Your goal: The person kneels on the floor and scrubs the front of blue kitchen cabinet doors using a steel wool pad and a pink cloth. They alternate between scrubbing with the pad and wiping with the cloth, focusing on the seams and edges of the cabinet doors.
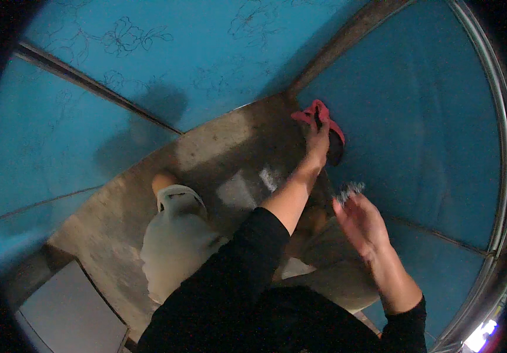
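Note:
My left hand (317, 145) reaches out across the floor and is shut on a red cloth (319, 110), pressed against or very near the blue tiled wall (412, 132) on the right. Dark shadow falls on the wall beside the cloth. Closer to me, my right hand (363, 223) pinches a small grey, stringy scrubber (351, 189), possibly steel wool. Blur hides its exact shape, and it is close to the same wall; contact cannot be made out.
Another blue wall (169, 57) with flower line drawings rises ahead, meeting the right one at a corner. Stained concrete floor (103, 229) lies between, with pale patches. A metal rim (500, 132) curves along the right. A whitish panel (77, 309) stands lower left. My legs in pale trousers (174, 247) are bent.

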`<action>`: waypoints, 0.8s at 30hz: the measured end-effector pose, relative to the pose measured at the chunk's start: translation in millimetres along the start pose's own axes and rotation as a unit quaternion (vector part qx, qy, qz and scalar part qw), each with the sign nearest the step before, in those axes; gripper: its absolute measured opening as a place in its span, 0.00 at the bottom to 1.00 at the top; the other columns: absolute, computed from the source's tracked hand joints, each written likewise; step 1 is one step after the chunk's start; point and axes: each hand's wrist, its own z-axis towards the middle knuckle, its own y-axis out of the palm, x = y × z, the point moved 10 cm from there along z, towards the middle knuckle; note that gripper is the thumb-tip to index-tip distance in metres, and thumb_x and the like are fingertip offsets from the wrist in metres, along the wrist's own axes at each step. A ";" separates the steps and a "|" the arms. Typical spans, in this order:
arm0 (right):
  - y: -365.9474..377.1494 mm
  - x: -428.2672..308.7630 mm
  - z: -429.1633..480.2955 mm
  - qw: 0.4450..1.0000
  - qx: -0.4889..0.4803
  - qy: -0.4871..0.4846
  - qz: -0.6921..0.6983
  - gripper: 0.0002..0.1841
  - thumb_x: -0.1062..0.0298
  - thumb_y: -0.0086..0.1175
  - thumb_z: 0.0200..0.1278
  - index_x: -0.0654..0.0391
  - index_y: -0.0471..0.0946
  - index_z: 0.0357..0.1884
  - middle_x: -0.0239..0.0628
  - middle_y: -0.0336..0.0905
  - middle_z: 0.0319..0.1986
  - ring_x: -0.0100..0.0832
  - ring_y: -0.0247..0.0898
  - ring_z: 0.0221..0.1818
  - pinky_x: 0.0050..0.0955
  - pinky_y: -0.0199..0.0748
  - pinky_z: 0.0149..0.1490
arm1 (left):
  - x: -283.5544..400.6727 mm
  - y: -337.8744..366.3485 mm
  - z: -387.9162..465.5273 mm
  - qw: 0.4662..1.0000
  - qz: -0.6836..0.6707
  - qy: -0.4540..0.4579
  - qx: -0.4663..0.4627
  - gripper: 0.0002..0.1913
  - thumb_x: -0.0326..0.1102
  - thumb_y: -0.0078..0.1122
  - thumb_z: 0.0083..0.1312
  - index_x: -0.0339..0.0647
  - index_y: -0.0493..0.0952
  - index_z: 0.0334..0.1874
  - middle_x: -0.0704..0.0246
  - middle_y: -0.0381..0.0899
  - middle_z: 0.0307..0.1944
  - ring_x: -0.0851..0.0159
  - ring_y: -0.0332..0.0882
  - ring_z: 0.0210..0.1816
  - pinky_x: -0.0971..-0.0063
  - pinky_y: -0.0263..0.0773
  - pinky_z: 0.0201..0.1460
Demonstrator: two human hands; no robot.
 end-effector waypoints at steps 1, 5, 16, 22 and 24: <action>-0.9 -7.3 -6.1 0.999 -0.013 0.003 -0.034 0.06 0.73 0.55 0.72 0.62 0.78 0.47 0.40 0.80 0.47 0.36 0.77 0.52 0.37 0.78 0.64 | -3.9 6.0 1.2 1.000 0.016 0.012 -0.001 0.37 0.52 0.57 0.74 0.52 0.55 0.81 0.60 0.73 0.66 0.56 0.73 0.60 0.60 0.70 0.64; -5.3 -16.4 -13.5 0.999 0.005 -0.017 -0.026 0.07 0.73 0.57 0.71 0.59 0.78 0.48 0.37 0.80 0.48 0.34 0.77 0.53 0.37 0.79 0.62 | -11.6 15.6 17.5 0.995 0.086 0.044 -0.030 0.39 0.56 0.55 0.74 0.42 0.55 0.80 0.57 0.70 0.70 0.54 0.74 0.62 0.61 0.70 0.63; 22.7 -11.9 -35.2 0.992 -0.106 -0.055 -0.027 0.08 0.70 0.61 0.70 0.57 0.76 0.46 0.35 0.81 0.46 0.32 0.77 0.49 0.32 0.79 0.57 | 5.8 -45.4 43.4 0.995 0.036 -0.083 -0.039 0.33 0.50 0.58 0.71 0.42 0.63 0.73 0.59 0.74 0.63 0.52 0.75 0.60 0.54 0.73 0.60; 17.6 -5.3 -25.1 0.992 -0.090 -0.089 -0.016 0.11 0.72 0.58 0.70 0.64 0.76 0.51 0.41 0.79 0.51 0.35 0.75 0.55 0.32 0.76 0.64 | 9.0 -55.0 47.0 0.972 -0.202 -0.120 -0.006 0.22 0.44 0.56 0.74 0.44 0.71 0.65 0.64 0.79 0.53 0.54 0.79 0.52 0.52 0.76 0.53; 19.5 -11.0 -21.3 0.991 -0.085 -0.102 -0.020 0.11 0.72 0.57 0.71 0.64 0.76 0.51 0.41 0.79 0.50 0.36 0.76 0.55 0.32 0.77 0.62 | 22.8 -51.3 46.7 0.964 -0.231 -0.133 -0.002 0.22 0.42 0.54 0.76 0.46 0.69 0.69 0.65 0.77 0.53 0.57 0.77 0.53 0.55 0.75 0.54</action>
